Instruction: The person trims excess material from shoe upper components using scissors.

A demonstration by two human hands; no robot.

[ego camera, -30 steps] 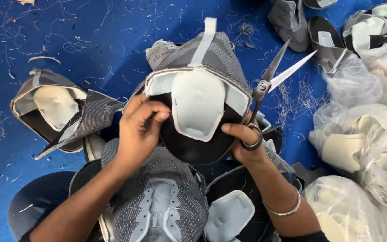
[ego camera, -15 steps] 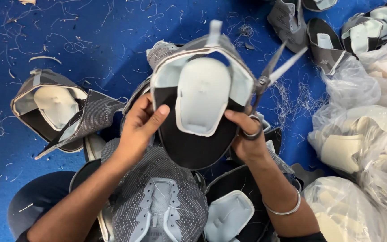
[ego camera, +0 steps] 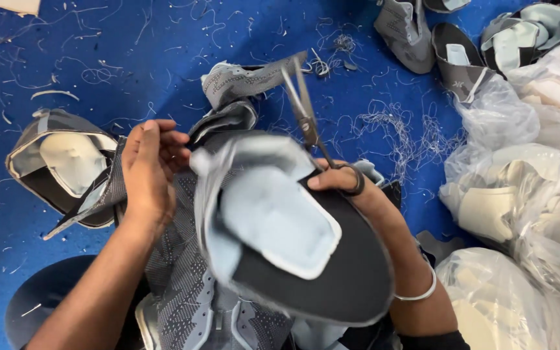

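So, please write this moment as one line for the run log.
left hand: grips shoe upper edge | right hand: holds scissors, blades nearly closed, pointing up | surface: blue table, thread scraps | right side: clear bags of pale parts

The shoe upper (ego camera: 293,240) in both hands is smeared by motion blur, so its stitching cannot be read. It covers most of the right hand (ego camera: 351,188); how the fingers sit in the scissors (ego camera: 309,123) handles stays hidden. The left hand (ego camera: 147,175) shows only its back. Clear bags (ego camera: 520,214) of pale parts are cut off at the right edge.
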